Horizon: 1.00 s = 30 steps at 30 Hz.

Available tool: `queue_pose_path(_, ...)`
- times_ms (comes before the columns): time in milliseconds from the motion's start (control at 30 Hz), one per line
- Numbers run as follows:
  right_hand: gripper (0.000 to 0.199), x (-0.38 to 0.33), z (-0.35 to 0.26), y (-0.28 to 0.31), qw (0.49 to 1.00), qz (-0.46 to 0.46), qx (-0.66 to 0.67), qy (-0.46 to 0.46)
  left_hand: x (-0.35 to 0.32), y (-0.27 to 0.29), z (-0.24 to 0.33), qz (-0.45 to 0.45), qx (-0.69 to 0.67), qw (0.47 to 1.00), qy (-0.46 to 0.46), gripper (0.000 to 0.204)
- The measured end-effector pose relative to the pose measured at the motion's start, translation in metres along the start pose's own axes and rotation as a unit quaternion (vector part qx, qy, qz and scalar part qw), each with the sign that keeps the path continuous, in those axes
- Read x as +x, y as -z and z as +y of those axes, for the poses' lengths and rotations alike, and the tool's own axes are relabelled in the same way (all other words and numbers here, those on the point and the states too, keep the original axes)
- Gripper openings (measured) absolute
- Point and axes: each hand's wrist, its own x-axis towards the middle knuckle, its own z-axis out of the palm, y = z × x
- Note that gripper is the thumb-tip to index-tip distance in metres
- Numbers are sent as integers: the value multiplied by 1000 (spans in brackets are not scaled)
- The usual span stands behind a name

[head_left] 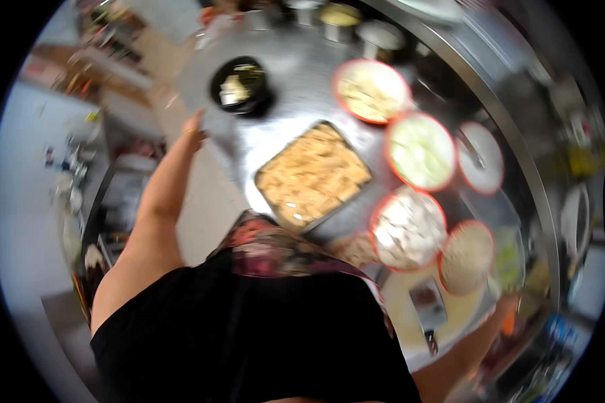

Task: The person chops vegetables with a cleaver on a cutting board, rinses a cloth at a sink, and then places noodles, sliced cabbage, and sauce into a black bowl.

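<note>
My left hand (194,129) is out at the left edge of the metal table, smeared by motion, its fingers hard to make out. Closest to it stands a black bowl (257,94) with something white and greenish inside. Far to the right, my right hand (507,305) is blurred too, beyond the cutting board (400,295), and what it holds, if anything, does not show. On that yellowish board lies a cleaver (428,305) with a dark handle. A rectangular metal tray (351,142) full of tan chunks sits in front of my body.
Red-rimmed bowls line the right side: one with pale yellow pieces (370,91), one with pale green slices (420,151), one with white pieces (409,228), one with beige contents (467,257). A white plate (487,171) bears a spoon. Metal containers (341,23) stand along the far edge.
</note>
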Motion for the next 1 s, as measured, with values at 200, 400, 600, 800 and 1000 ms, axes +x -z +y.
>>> queue_pose_path(200,32,25,-116,106,851,-133,443,-249,4,31,14,-235,-224,946,-21,86)
queue_pose_path(400,34,-9,-182,221,692,-326,543,-347,25,11,38,-323,-192,922,-92,40)
queue_pose_path(600,37,-97,-225,260,789,-230,444,-358,22,16,34,-405,-164,899,23,34)
queue_pose_path(800,32,-98,-231,333,729,-284,464,-417,-13,66,-8,-443,-137,886,-8,18)
queue_pose_path(1000,47,-76,-227,318,774,-284,466,-322,-133,53,-60,-576,-32,813,-80,35)
